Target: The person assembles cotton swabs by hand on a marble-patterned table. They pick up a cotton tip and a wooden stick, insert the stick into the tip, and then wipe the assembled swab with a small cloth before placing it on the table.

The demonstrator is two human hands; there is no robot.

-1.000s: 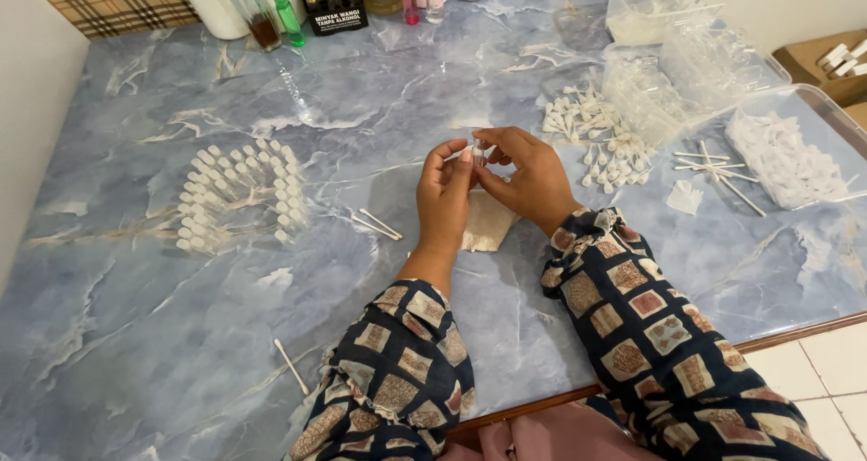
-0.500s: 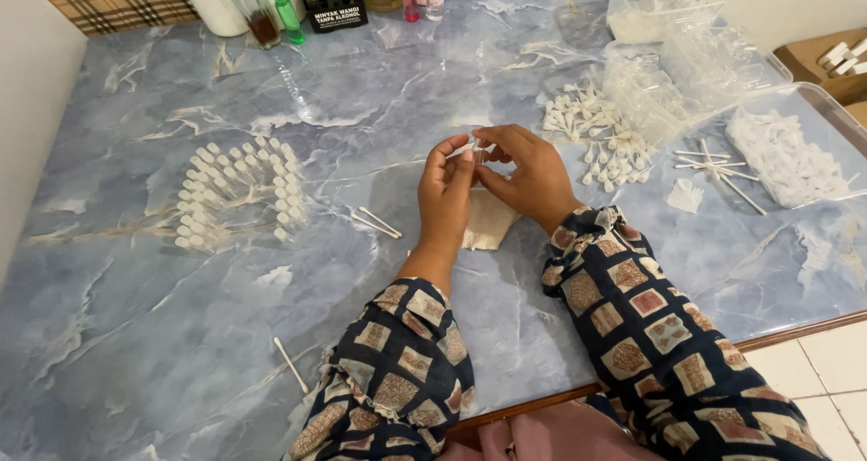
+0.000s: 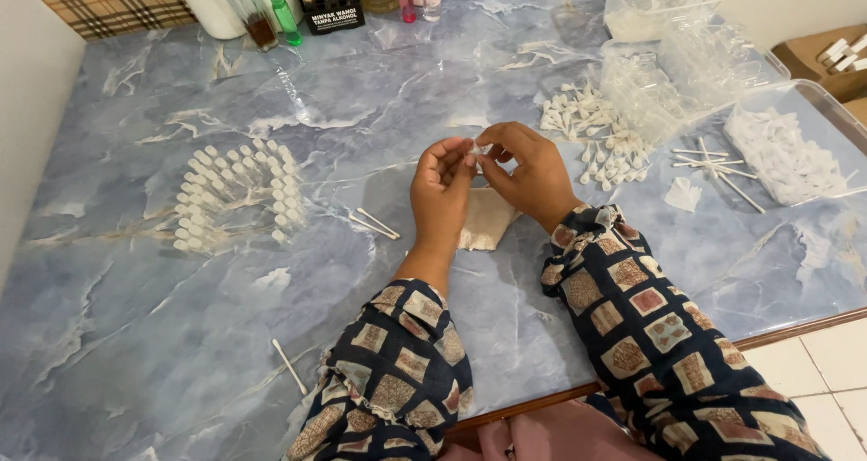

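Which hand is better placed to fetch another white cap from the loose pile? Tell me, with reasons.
Right, probably. The right hand sits nearer the loose pile of white caps, which lies just beyond it. The left hand would have to cross over. Both hands now pinch a small clear piece.

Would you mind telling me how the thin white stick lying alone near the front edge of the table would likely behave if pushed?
The thin white stick looks slender and round, so it would probably roll. It lies on a glossy marble-patterned table, so it may also slide easily. Its thinness suggests it is very light.
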